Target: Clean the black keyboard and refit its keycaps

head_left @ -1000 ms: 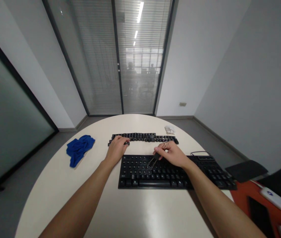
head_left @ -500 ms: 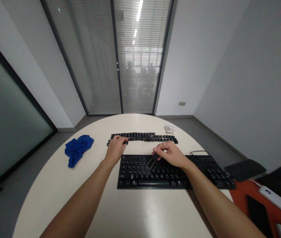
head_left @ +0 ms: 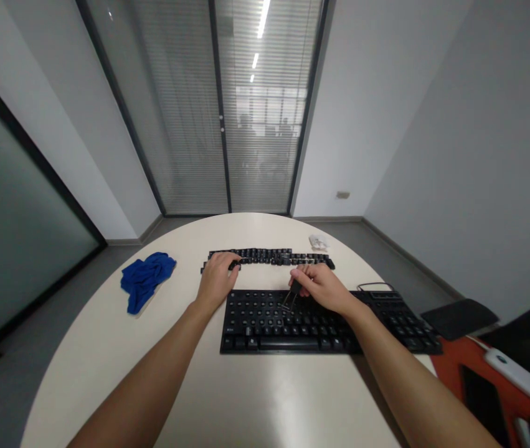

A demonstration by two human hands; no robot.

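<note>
A black keyboard (head_left: 288, 344) lies across the table, its upper left part bared of keycaps, with small switch tops showing. My right hand (head_left: 321, 286) is closed on the dark handle of a keycap puller (head_left: 295, 288). The puller's wire prongs point down at the upper middle of the keyboard; whether they grip a key I cannot tell. Beyond the keyboard, loose black keycaps (head_left: 262, 255) stand in rows. At the left end of these rows rests my left hand (head_left: 217, 277), thumb and forefinger curled about a keycap (head_left: 233, 266). The other fingers partly cover the lowest row.
A crumpled blue cloth (head_left: 146, 280) lies left on the round white table (head_left: 106, 373). Toward the back right is a small clear plastic bag (head_left: 318, 242). Behind the keyboard curls its cable (head_left: 377, 285). A red seat (head_left: 451, 379) holds a phone (head_left: 484, 398) and a white power strip (head_left: 524, 379).
The keycap puller has swung more upright, its prongs now slightly higher and to the right. My left hand stays almost in place at the keycap rows.
</note>
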